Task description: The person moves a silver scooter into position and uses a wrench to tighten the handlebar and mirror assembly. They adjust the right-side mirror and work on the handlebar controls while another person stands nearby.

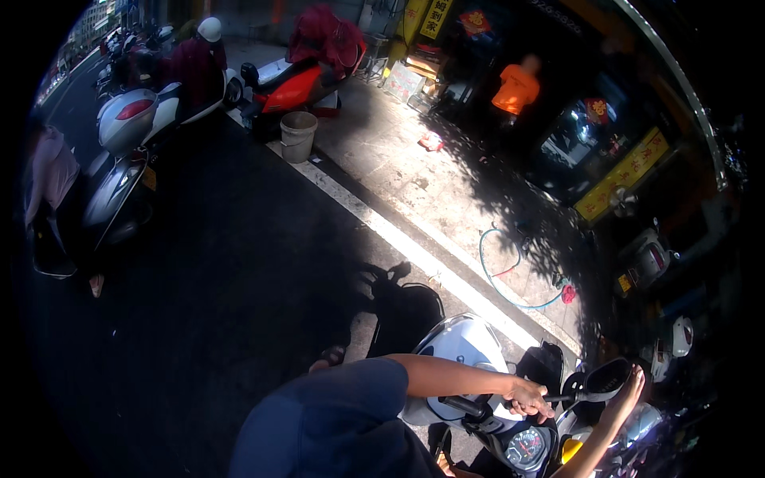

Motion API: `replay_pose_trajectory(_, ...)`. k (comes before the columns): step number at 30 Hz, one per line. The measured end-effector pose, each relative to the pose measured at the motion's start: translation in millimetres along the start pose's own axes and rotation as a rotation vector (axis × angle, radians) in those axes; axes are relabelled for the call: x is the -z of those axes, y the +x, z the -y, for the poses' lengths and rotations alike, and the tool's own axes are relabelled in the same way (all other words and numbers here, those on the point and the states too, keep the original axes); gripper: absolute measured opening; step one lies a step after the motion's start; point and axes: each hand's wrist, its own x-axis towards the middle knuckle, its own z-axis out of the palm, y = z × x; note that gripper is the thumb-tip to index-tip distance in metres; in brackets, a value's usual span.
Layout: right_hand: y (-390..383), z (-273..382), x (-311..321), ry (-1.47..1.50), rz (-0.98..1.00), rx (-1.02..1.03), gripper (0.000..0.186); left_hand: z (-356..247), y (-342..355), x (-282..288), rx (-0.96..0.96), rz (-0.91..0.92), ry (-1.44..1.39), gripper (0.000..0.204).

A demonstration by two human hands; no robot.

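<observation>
A scooter with a white front and a round dial stands at the lower right. My left hand, reaching across from the left, has its fingers curled round the stem of a black side mirror. My right hand is at the mirror's outer edge, fingers long and close together against its housing; the thumb is hidden. Below my left hand is a black handlebar grip. Something yellow shows beside the dial.
A blue hose loops over the sunlit pavement. A bucket stands near the white line. Parked scooters line the left, one red. A person in orange stands at a shopfront; another person is at the far left.
</observation>
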Motion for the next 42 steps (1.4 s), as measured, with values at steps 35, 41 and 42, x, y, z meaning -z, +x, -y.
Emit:
replay_pose_trajectory(35, -224.3, 117.6, -193.6, -0.392, 0.471, 0.737, 0.054, 11.4, -25.9, 4.0, -0.271, -0.405, 0.717, 0.029)
replay_pose_trajectory(41, -217.8, 117.5, -186.1, -0.529, 0.421, 0.631, 0.049, 16.9, -59.8, 11.9, -0.015, -0.242, 0.365, 0.029)
replay_pose_trajectory(42, -222.6, 119.3, -181.7, -0.593, 0.408, 0.569, 0.045, 15.2, -56.7, 13.8, 0.021, -0.195, 0.320, 0.029)
